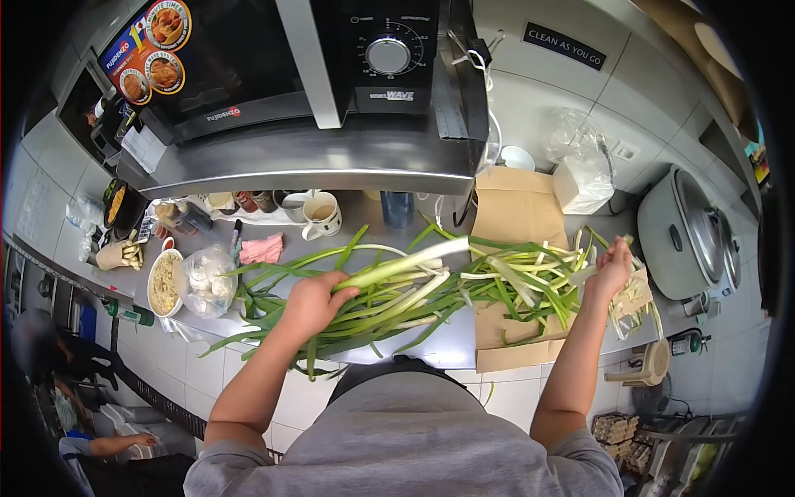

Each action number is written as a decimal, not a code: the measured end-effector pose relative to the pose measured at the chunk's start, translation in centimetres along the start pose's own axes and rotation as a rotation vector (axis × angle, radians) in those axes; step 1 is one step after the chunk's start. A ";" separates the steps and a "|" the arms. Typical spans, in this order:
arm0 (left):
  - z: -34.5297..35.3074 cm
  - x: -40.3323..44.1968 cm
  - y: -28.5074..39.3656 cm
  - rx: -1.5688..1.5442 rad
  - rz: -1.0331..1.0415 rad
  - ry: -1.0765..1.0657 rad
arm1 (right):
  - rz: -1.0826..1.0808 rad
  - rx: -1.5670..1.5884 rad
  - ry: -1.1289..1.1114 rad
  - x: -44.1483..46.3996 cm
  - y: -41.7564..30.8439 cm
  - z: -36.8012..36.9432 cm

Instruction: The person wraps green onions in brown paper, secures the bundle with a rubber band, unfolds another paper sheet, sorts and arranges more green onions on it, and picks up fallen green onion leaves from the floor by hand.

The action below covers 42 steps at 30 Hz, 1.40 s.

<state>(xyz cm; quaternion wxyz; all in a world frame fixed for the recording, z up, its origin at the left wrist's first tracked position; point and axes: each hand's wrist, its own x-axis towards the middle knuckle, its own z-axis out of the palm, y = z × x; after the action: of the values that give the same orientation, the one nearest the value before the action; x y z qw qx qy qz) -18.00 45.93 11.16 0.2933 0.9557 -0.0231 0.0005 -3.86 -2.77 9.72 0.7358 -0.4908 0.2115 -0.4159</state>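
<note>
My left hand (319, 302) is closed around a thick leek (406, 263), its white end pointing right and upward. Below it, a pile of long green leeks (397, 308) lies across the steel counter. Raised on the right, my right hand (611, 267) is closed, with a pale strip (585, 275) that looks like leek peel showing at its side and a greenish bit at its fingertips. Loose peelings and leaves (530, 282) are heaped on flattened brown cardboard (520, 203) beneath and left of that hand.
A microwave (389, 91) stands on a steel shelf (306, 170) over the counter's back. Mugs (321, 217), a bowl of chopped food (166, 283) and a bag of white pieces (209, 282) sit left. A large cooker (683, 232) stands right. Another person's arm (124, 445) shows lower left.
</note>
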 end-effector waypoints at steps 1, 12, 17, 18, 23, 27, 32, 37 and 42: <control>0.5 0.8 -0.4 0.000 0.004 -0.004 | 0.071 -0.081 -0.168 -0.9 0.3 -0.2; 9.4 7.4 6.1 -0.433 0.151 -0.355 | 0.568 -0.015 -0.774 -16.0 3.3 4.0; 6.5 7.1 7.9 -0.254 0.168 -0.390 | 0.535 0.058 -0.376 -9.1 0.0 1.4; 5.2 6.9 8.2 -0.213 0.220 -0.400 | 0.485 0.164 -0.110 -6.5 0.1 0.3; 2.2 6.3 9.1 -0.195 0.139 -0.336 | -0.252 -0.572 -0.116 10.3 -3.7 -9.7; 1.6 7.2 15.0 -0.224 0.214 -0.158 | -0.903 -1.364 -0.145 8.8 -1.8 -9.4; 0.5 8.0 23.6 -0.392 0.374 0.076 | -0.688 -1.144 -1.178 -7.9 4.4 -5.1; -0.8 10.1 29.1 -0.487 0.401 0.128 | -0.816 -1.002 -1.105 -6.7 7.0 -6.1; -1.4 11.9 32.7 -0.620 0.580 0.307 | -0.786 -1.100 -0.517 6.4 -2.7 -8.7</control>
<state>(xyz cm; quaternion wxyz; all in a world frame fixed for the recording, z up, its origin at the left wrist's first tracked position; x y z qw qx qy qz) -7.53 19.12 30.83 0.5535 0.7656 -0.2453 0.2173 -7.57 -13.24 9.01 0.2049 -0.9125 0.0172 -0.3537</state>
